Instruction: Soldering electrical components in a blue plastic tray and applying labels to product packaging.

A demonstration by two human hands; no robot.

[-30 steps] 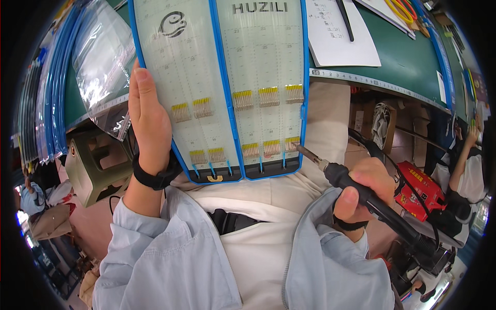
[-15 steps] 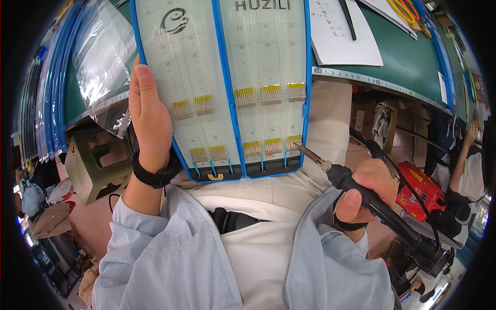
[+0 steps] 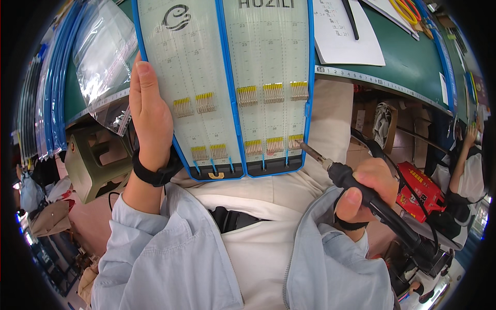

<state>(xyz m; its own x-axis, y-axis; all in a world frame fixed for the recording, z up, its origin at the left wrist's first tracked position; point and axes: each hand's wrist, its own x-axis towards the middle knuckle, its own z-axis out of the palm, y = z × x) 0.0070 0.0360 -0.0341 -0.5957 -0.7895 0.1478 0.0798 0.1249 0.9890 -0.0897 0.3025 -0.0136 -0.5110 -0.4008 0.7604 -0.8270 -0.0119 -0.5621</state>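
A flat two-panel case (image 3: 229,57) with a blue frame and pale green panels lies open across my lap. Yellow-and-silver bundles (image 3: 274,93) of thin pieces, too small to name surely, sit in rows over its lower half. My left hand (image 3: 150,108) grips the left edge, thumb on the front and fingers largely hidden behind. In my right hand (image 3: 373,186) is a black-handled, soldering-iron-like tool (image 3: 356,181), held at a slant. Its metal tip is at the lowest right bundle (image 3: 295,142); whether it touches cannot be told.
Ahead, a green bench (image 3: 413,80) has a measuring tape (image 3: 382,82) along its edge, paper (image 3: 351,46) and a clear plastic bag (image 3: 103,57). An olive stool (image 3: 95,160) stands left. A red package (image 3: 419,191) lies right, near another person's arm (image 3: 465,157).
The case has shifted slightly to the right, its top a little upward. The tool's tip has moved slightly right too; both hands keep their hold.
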